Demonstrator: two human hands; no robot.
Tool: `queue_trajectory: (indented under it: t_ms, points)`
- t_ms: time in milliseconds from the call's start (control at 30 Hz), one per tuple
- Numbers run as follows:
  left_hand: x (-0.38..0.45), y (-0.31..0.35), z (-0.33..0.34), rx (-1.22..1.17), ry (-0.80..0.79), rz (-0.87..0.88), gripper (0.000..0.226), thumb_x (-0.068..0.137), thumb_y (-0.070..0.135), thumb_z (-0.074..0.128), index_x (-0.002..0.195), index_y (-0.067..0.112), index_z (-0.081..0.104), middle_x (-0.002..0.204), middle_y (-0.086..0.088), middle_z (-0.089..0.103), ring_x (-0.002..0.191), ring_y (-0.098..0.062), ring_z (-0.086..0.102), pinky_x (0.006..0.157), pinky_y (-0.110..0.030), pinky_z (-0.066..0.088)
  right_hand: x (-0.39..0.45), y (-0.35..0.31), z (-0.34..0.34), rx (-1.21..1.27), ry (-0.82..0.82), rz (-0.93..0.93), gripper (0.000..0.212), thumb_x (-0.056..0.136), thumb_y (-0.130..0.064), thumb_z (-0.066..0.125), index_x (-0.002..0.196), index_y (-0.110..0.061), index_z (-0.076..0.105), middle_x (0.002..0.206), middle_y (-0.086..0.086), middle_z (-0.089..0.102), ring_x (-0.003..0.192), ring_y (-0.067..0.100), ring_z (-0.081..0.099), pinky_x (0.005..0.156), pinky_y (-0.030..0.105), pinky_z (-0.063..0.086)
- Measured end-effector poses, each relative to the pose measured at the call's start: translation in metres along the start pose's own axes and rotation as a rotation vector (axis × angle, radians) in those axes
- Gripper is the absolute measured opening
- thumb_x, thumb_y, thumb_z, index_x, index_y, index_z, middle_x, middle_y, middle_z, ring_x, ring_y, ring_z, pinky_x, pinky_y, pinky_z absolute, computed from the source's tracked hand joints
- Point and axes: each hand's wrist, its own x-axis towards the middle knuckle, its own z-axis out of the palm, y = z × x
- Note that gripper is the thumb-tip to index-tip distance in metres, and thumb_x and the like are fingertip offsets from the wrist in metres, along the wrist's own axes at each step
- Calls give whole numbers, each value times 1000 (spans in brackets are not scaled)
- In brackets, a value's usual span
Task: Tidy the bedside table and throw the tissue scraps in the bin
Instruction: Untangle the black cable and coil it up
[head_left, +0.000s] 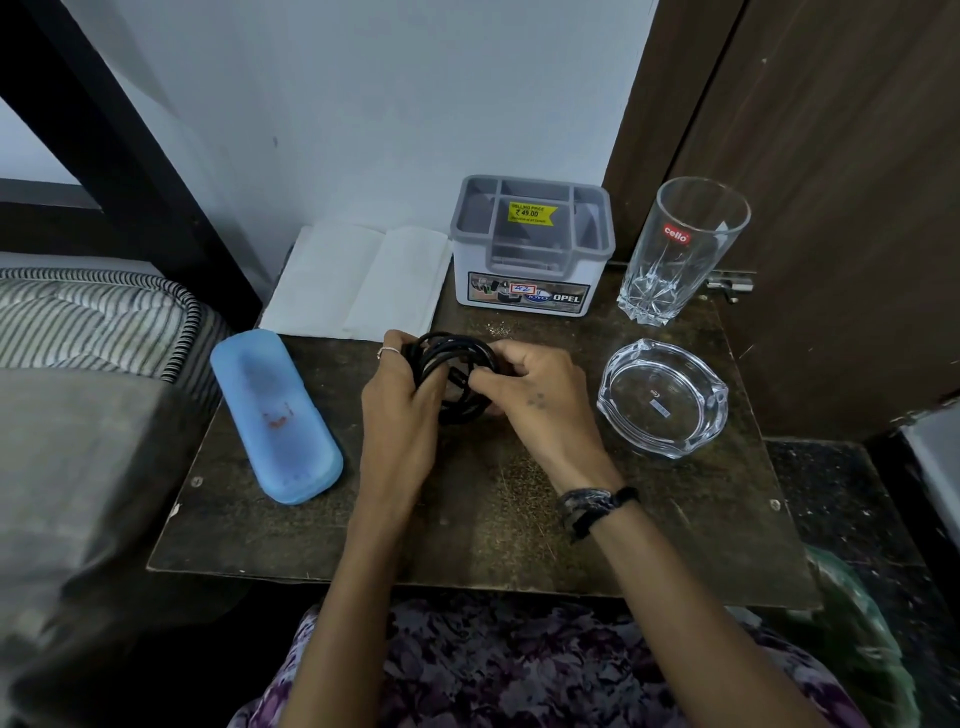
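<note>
A coiled black cable sits between both hands above the middle of the dark brown bedside surface. It is wound into several loose loops, glossy, with a short plug end showing near the centre of the coil. The lower part of the coil is hidden behind the hands, so whether it touches the surface cannot be told.

At the back left, touching the wall, lie folded white tissues spread flat, two panels side by side. Just to their right stands a grey and white plastic organiser box with open compartments, a yellow price sticker inside and a label reading OPEL on its front. Right of it stands an upright clear drinking glass with a red cello sticker. Nearer, a clear glass ashtray lies just beside the right hand. On the left edge lies a pale blue case, tilted, its contents a blur through the lid.

The left hand has its fingers curled round the left side of the coil, a ring on one finger at the top. The right hand pinches the cable near the plug with thumb and fingertips; a dark braided band circles that wrist. Both forearms reach in from below, over a purple floral garment. A striped mattress is cut off at the left.
</note>
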Motion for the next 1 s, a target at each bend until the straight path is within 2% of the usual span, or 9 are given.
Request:
queue_trajectory:
  t_ms: [267, 400, 500, 633, 733, 800, 867, 933, 1000]
  points:
    - [0, 1, -3, 82, -19, 126, 11, 89, 3, 47, 90, 11, 40, 74, 12, 52, 68, 1, 51, 57, -5, 40, 2, 1, -2, 197, -93, 115, 14, 82, -21, 68, 81, -7, 69, 86, 15, 74, 80, 22, 72, 70, 33, 60]
    - [-1, -1, 0, 89, -16, 131, 11, 89, 2, 46, 91, 11, 40, 76, 12, 52, 71, 1, 52, 60, -7, 40, 2, 6, 3, 109, -7, 73, 10, 74, -23, 69, 77, -20, 60, 81, 8, 73, 75, 21, 71, 69, 44, 59]
    - [-1, -1, 1, 51, -13, 109, 9, 89, 2, 47, 92, 9, 41, 75, 12, 52, 70, 0, 52, 59, -8, 40, 2, 6, 3, 97, 7, 65, 25, 69, -17, 70, 83, -27, 52, 80, 7, 72, 73, 22, 69, 71, 47, 57]
    - [1, -1, 2, -135, -23, -86, 8, 88, 5, 46, 88, 12, 51, 76, 6, 59, 70, -8, 55, 62, -14, 42, 6, 2, -6, 333, -186, 147, 33, 77, 5, 63, 89, -20, 48, 84, 15, 67, 76, 30, 65, 82, 49, 53]
    - [4, 7, 4, -466, -89, -372, 23, 88, 6, 44, 76, 17, 60, 61, 5, 66, 58, -3, 61, 54, -14, 48, 8, -1, -16, 483, -356, 127, 33, 79, 10, 62, 93, -16, 48, 80, 12, 67, 66, 16, 65, 68, 32, 57]
    - [5, 9, 3, -554, -115, -507, 27, 88, 7, 43, 68, 15, 60, 51, 5, 63, 49, -4, 59, 49, -15, 45, 9, 0, -17, 391, -352, 22, 34, 78, 7, 65, 98, -16, 50, 83, 7, 68, 65, 13, 66, 62, 29, 57]
    - [8, 7, 2, -571, -126, -577, 24, 86, 9, 45, 68, 13, 60, 65, -6, 61, 63, -17, 58, 61, -26, 42, 8, 1, -17, 200, -294, -112, 38, 77, 1, 70, 105, -18, 53, 97, 1, 65, 68, 15, 66, 63, 28, 58]
    - [9, 6, -1, -560, -123, -610, 24, 85, 11, 45, 66, 13, 60, 70, -9, 58, 70, -23, 55, 63, -29, 40, 7, 1, -17, 56, -247, -267, 38, 77, -5, 72, 105, -25, 57, 109, -2, 59, 75, 19, 66, 68, 34, 59]
    - [9, 8, -3, -571, -145, -631, 27, 88, 13, 44, 67, 15, 60, 64, -5, 60, 63, -18, 57, 57, -25, 43, 7, 4, -18, -87, -217, -414, 29, 77, -12, 72, 100, -28, 64, 115, -5, 55, 92, 14, 61, 78, 36, 55]
